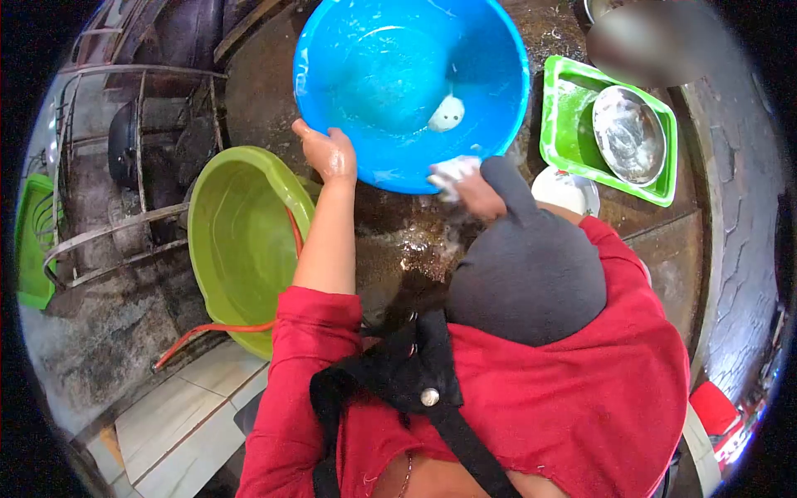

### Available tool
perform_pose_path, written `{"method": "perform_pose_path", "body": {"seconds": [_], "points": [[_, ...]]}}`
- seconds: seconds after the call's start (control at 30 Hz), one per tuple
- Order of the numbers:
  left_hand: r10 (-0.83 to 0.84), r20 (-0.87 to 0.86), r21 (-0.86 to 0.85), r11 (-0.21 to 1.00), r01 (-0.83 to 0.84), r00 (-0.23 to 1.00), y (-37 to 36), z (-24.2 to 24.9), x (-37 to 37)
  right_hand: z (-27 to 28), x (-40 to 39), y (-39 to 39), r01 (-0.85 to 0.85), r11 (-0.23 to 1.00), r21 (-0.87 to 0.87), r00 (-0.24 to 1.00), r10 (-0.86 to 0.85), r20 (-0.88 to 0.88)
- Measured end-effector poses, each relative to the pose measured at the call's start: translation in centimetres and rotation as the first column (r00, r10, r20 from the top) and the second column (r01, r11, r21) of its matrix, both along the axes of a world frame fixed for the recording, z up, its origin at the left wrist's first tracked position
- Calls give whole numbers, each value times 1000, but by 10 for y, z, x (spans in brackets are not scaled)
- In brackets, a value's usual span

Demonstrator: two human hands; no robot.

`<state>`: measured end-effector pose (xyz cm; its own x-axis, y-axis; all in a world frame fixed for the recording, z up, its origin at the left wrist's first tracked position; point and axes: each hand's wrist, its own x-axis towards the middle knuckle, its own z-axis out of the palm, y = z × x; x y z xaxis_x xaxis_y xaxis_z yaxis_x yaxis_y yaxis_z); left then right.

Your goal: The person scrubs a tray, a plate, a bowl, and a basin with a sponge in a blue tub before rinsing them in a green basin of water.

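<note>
A large blue basin (390, 170) with soapy streaks inside is tipped toward me. My left hand (330, 156) is wet and closed on its near left rim. At the near right rim is my right hand (481, 192), partly blurred, its fingers closed round a white foam-covered wad (455, 173) whose kind I cannot make out. Inside the basin lies a white blob (447, 114) with dark spots, perhaps foam. A dark grey cloth-covered rounded shape (527, 274) hides part of my right arm.
A yellow-green tub (241, 249) stands at left with an orange hose (212, 328) by it. Further left is a metal rack (141, 149). To the right, a green tray (564, 108) holds a soapy metal bowl (628, 135); a white-filled bowl (564, 191) sits beside it.
</note>
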<state>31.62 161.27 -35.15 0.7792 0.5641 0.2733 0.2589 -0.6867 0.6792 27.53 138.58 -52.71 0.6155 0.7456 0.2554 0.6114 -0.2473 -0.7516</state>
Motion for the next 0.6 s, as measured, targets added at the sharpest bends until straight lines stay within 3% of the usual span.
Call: {"method": "perform_pose_path", "body": {"seconds": [0.03,0.07,0.13,0.17,0.23,0.27,0.3,0.33,0.37,0.4,0.43,0.47,0.5,0.53,0.57,0.6], "points": [[25,11,27,999,-25,1000,0,-3,3,49,-5,23,119,965,-232,909,-11,418],[49,19,55,997,-50,999,0,-4,5,55,-7,43,83,994,-76,935,-51,350],[46,7,36,998,-46,999,1,6,10,100,-8,55,12,942,-336,994,26,110],[15,-53,72,997,-11,998,6,13,12,96,-7,51,16,943,-332,994,21,107],[-26,-133,150,988,46,991,28,16,19,73,5,27,-247,958,-146,944,272,189],[-32,-127,153,987,52,991,33,24,25,36,12,12,-286,949,135,940,306,-154],[-79,-144,199,974,107,986,35,35,31,0,23,-8,-210,890,405,798,396,-455],[-120,-166,239,958,158,979,39,43,34,8,39,-34,-245,968,57,961,250,-116],[-200,-144,242,942,230,969,49,43,43,16,54,-61,-118,953,-278,940,197,278],[-199,-153,238,943,231,968,52,47,50,2,72,-84,36,890,-454,936,129,328],[-237,-201,278,917,287,951,51,56,57,-18,96,-106,188,890,-416,856,60,514],[-272,-247,316,885,342,930,49,63,64,20,110,-108,213,668,-713,976,-114,185],[-273,-247,317,884,343,930,48,67,70,8,137,-120,342,839,-423,660,106,744],[-291,-259,350,860,370,921,45,70,76,12,155,-120,324,876,-358,703,31,710],[-307,-273,383,835,396,912,43,72,79,20,166,-113,365,883,-296,869,-209,449],[-307,-272,386,834,395,912,40,74,81,26,174,-107,421,872,-250,907,-405,113]]}}
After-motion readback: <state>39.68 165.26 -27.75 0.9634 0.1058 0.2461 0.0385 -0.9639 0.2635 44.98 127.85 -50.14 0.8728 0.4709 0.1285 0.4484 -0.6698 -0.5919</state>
